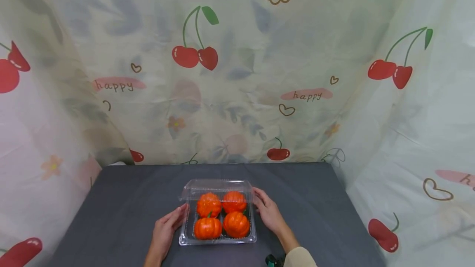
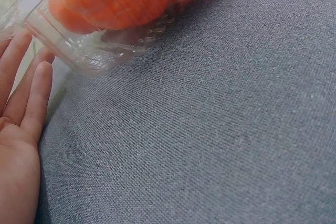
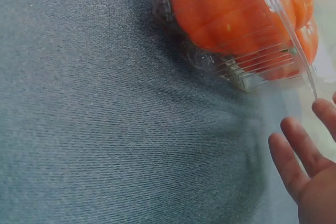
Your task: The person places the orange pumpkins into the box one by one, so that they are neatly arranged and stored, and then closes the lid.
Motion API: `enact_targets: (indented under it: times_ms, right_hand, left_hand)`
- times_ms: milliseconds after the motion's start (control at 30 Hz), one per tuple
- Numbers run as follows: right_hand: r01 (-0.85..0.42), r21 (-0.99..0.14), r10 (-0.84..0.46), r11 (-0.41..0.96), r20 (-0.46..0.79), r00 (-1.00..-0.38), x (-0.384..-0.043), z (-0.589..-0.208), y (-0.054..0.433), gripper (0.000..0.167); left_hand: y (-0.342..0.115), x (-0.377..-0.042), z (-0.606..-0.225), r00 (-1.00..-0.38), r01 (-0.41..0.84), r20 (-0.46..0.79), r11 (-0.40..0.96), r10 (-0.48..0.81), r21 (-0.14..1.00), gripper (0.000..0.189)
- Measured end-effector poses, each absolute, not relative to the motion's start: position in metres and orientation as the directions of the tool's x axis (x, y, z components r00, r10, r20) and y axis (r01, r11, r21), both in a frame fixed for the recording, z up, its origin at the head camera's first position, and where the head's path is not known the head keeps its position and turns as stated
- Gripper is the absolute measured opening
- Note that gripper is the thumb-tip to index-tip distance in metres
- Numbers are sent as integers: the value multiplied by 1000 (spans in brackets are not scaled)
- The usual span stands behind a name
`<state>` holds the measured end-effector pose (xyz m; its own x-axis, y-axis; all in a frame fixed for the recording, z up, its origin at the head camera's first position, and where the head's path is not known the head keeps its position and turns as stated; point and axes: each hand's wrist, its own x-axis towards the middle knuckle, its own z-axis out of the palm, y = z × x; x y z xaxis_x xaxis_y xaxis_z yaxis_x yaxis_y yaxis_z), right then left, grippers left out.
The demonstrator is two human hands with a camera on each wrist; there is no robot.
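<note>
A clear plastic clamshell box (image 1: 218,242) stands on the dark cloth with several small orange pumpkins (image 1: 236,224) inside, set in two rows. Its clear lid (image 1: 219,184) is raised at the back and overlaps the rear pumpkins. My left hand (image 1: 164,230) is at the box's left side, its fingertips at the upper edge; the left wrist view shows those fingers (image 2: 39,95) extended. On the right, my right hand (image 1: 271,213) reaches the rear corner near the lid. In the right wrist view its fingers (image 3: 299,140) are spread, one tip at the plastic rim (image 3: 302,51).
Dark grey cloth (image 1: 122,209) covers the table. Pale curtains (image 1: 237,94) printed with cherries and flowers hang behind it and on both sides. Beside the right sleeve (image 1: 299,257) is a small black and green object (image 1: 272,260).
</note>
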<state>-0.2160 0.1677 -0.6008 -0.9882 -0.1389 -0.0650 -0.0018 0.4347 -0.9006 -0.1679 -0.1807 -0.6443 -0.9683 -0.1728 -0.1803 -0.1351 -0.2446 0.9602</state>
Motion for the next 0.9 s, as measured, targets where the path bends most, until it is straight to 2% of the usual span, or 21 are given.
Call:
enact_targets:
  times_ms: [300,467,667,900]
  right_hand:
    - [31,-917,-136,397,-92,-986,-211,-606,169,51]
    - [31,-929,-144,369,-90,-985,-206,-607,166,52]
    - [21,-927,-170,376,-91,-981,-202,-617,167,52]
    - [53,-946,-148,320,-105,-983,-202,-623,167,53]
  left_hand:
    - [-184,-165,-644,-979,-107,-151,-285,-138,952,39]
    - [-182,-165,-645,-984,-69,-107,-245,-145,967,46]
    - [-180,-164,-646,-953,-185,-208,-122,-221,975,54]
    - [-179,-167,-646,-958,-154,-179,-122,-226,981,57]
